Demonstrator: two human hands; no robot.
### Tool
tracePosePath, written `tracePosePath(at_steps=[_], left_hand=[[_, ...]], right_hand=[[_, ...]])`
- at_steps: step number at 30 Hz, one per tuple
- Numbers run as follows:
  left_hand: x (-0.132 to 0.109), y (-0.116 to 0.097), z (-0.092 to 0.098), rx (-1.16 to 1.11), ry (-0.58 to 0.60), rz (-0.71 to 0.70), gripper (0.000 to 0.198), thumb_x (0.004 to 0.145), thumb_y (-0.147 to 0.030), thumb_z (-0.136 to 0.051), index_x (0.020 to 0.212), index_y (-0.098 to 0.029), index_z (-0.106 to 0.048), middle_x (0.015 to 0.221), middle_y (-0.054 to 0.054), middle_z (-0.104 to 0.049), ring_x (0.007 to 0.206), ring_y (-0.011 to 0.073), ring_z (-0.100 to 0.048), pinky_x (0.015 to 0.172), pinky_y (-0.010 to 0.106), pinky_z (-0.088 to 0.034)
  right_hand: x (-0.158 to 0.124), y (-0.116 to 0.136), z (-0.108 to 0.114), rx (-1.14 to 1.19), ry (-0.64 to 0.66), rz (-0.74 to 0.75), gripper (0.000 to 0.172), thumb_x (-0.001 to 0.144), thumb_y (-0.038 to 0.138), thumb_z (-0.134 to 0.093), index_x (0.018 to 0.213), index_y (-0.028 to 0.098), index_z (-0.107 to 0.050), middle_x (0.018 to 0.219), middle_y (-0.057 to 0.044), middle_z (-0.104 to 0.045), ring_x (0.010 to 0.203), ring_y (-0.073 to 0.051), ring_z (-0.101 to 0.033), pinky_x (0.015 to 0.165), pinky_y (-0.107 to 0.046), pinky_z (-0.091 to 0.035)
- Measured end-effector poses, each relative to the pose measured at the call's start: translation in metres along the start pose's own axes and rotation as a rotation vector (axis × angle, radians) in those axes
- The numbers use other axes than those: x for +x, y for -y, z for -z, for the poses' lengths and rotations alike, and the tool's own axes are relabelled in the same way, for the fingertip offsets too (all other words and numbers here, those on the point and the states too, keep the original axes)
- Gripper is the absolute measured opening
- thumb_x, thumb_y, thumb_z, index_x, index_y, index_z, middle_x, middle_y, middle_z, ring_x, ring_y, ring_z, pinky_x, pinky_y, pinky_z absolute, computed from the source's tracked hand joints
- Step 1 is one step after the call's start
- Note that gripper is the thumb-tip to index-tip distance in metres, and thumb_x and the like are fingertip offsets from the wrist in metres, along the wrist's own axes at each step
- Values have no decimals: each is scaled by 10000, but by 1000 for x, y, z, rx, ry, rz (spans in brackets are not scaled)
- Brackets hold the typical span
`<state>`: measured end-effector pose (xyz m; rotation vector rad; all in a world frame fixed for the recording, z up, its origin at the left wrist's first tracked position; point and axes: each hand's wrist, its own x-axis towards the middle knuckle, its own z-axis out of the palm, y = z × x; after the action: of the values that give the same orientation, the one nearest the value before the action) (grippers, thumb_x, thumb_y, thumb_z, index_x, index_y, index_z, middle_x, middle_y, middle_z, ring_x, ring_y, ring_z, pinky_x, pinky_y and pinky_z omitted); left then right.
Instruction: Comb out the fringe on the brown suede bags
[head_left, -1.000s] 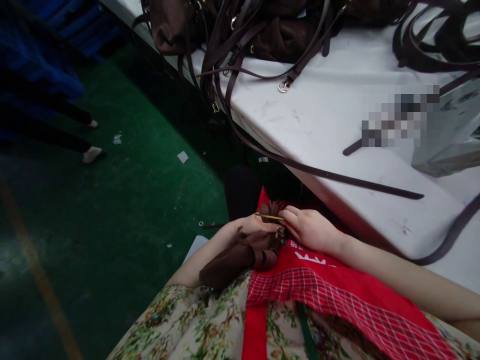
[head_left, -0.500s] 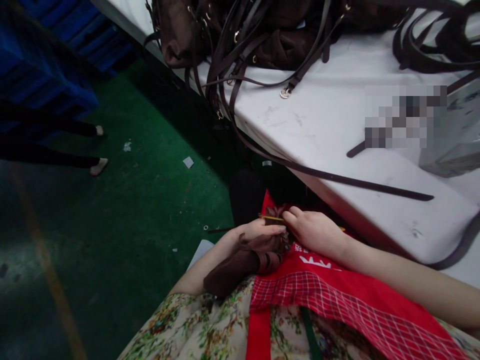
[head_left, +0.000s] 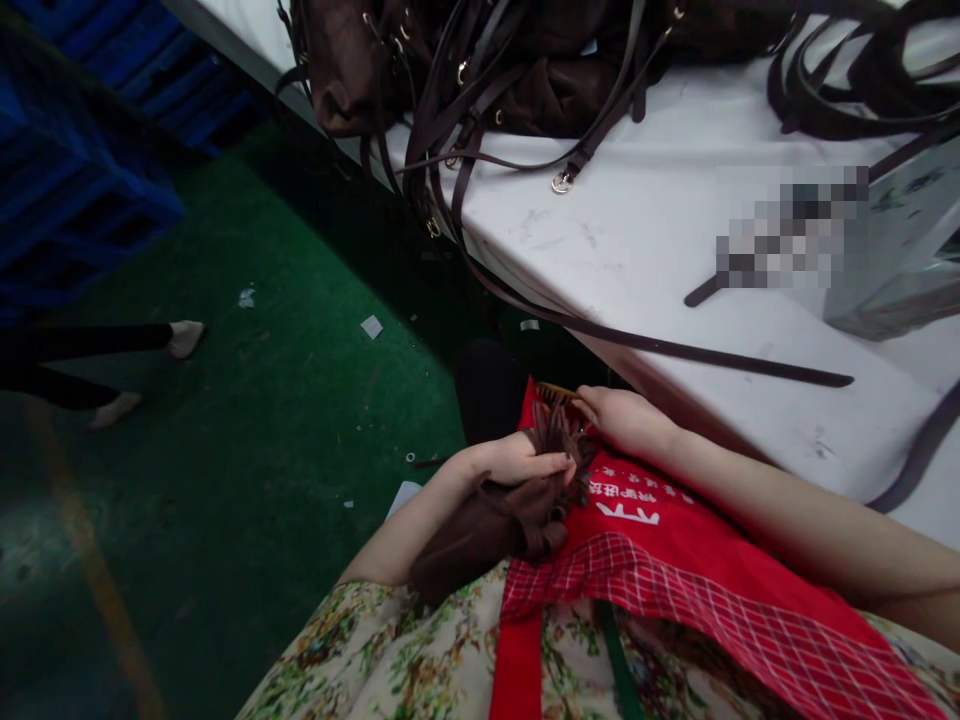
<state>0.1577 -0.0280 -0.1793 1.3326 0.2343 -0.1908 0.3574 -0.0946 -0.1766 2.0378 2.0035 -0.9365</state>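
On my lap, over a red apron [head_left: 660, 560], lies a brown leather piece [head_left: 495, 520] with a fringe of thin strips [head_left: 559, 435]. My left hand [head_left: 517, 462] is closed over the leather just behind the fringe. Farther out, my right hand [head_left: 619, 415] is closed on a small yellowish comb [head_left: 555, 392] whose teeth sit at the tips of the fringe. Both hands are below the edge of the white table [head_left: 675, 250].
Brown bags [head_left: 450, 60] and several loose dark straps [head_left: 675, 345] lie on the white table; some straps hang over its edge. A grey box [head_left: 900, 260] stands at the right. On the green floor to the left another person's feet [head_left: 150, 365] pass blue crates [head_left: 82, 190].
My right hand has drawn the comb outward along the fringe, away from my left hand. The other person's feet have stepped further along the floor at the left.
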Motion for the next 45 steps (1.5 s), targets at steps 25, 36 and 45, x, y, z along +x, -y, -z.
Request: tracePosePath(at_steps=[25, 36, 45], left_hand=[[1, 7, -1, -21, -39, -27, 338, 930, -389, -451, 757, -131, -583, 752, 26, -580, 705, 119, -537, 744, 265, -475], [13, 9, -3, 189, 102, -49, 298, 886, -415, -506, 820, -150, -625, 888, 63, -655, 874, 185, -588, 892, 295, -459], [15, 17, -2, -29, 77, -31, 248, 913, -336, -488, 902, -127, -621, 909, 53, -660, 886, 162, -592, 910, 304, -455]], right_hand=[[-5, 14, 4, -91, 83, 78, 334, 1000, 377, -269, 1063, 199, -544, 942, -83, -661, 780, -186, -646, 594, -258, -388], [18, -14, -17, 0, 151, -167, 356, 994, 301, -285, 1072, 117, -580, 957, -163, -687, 850, -234, -655, 696, -292, -423], [-33, -1, 32, 198, -164, 115, 343, 1000, 397, -260, 969, 193, -533, 859, -61, -656, 768, -183, -606, 709, -270, -410]])
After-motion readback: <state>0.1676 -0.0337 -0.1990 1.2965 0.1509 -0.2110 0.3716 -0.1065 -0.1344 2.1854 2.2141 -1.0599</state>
